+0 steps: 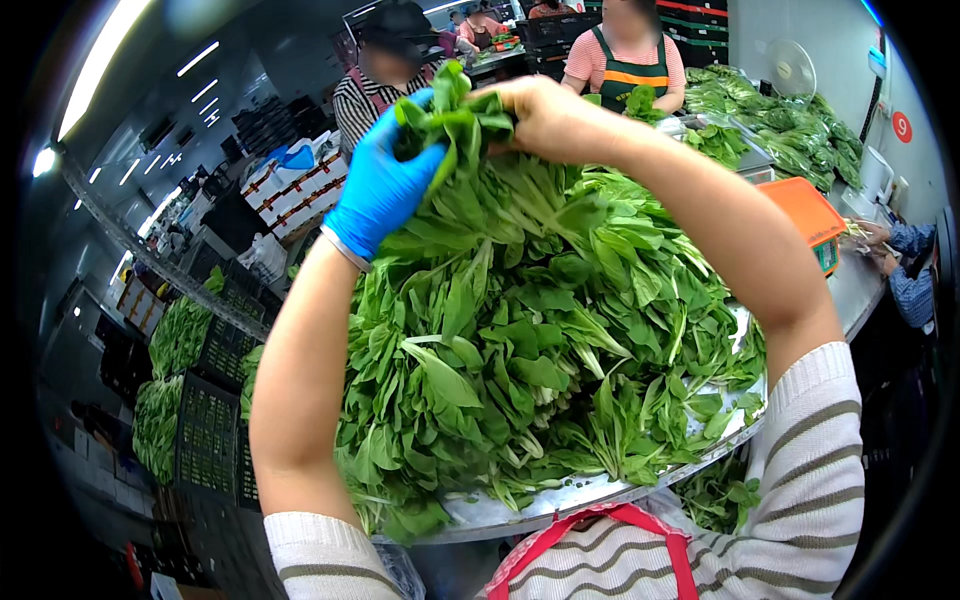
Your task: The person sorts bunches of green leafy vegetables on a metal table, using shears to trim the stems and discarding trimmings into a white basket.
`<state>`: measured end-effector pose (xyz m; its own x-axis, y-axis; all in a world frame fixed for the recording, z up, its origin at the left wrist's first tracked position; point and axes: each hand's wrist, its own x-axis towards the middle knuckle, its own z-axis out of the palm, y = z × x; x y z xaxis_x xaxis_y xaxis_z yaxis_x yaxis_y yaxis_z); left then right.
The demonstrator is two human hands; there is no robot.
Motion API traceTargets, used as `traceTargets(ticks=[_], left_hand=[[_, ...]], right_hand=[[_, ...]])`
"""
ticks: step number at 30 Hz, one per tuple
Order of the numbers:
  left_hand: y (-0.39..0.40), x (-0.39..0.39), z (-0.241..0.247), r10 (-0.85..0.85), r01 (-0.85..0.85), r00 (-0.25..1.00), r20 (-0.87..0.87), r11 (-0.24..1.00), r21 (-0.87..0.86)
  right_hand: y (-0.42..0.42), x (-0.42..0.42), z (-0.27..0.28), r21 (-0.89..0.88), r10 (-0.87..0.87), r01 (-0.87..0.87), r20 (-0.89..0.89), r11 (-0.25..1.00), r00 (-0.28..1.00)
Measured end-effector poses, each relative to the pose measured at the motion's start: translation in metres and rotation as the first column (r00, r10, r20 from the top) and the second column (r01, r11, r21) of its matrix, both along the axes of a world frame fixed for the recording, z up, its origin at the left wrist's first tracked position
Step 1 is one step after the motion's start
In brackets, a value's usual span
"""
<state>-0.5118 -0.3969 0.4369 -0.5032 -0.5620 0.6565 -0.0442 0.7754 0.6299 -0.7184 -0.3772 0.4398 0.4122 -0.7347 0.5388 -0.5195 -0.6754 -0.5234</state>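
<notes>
A large heap of leafy greens covers a metal table before me. At its far side my left hand, in a blue glove, grips a bunch of leafy greens between thumb and fingers. My bare right hand is at the right side of the same bunch, its fingers curled against the leaves; its fingertips are partly hidden, so whether it grips them cannot be told. Loose leaves and small scraps lie along the near edge of the table.
Across the table stand a person in striped clothing and a person in a green apron. Black crates with greens stand at left. An orange container, bagged greens and another person's hands are at right.
</notes>
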Motion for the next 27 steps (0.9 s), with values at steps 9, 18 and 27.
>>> traceTargets(ticks=[9, 18, 27], left_hand=[[0.003, -0.007, 0.090, -0.078, 0.077, 0.995, 0.058, 0.997, 0.022], [0.062, -0.080, 0.062, -0.456, 0.369, 0.890, 0.001, 0.721, 0.586], [0.117, -0.205, -0.064, -0.673, 0.222, 0.739, 0.026, 0.280, 0.934]], right_hand=[[0.126, -0.018, 0.093, 0.136, -0.144, 0.131, 0.096, 0.982, 0.985], [0.178, -0.091, 0.048, 0.453, -0.096, -0.027, 0.248, 0.891, 0.964], [0.170, -0.209, -0.083, 0.828, -0.200, -0.072, 0.217, 0.556, 0.956]])
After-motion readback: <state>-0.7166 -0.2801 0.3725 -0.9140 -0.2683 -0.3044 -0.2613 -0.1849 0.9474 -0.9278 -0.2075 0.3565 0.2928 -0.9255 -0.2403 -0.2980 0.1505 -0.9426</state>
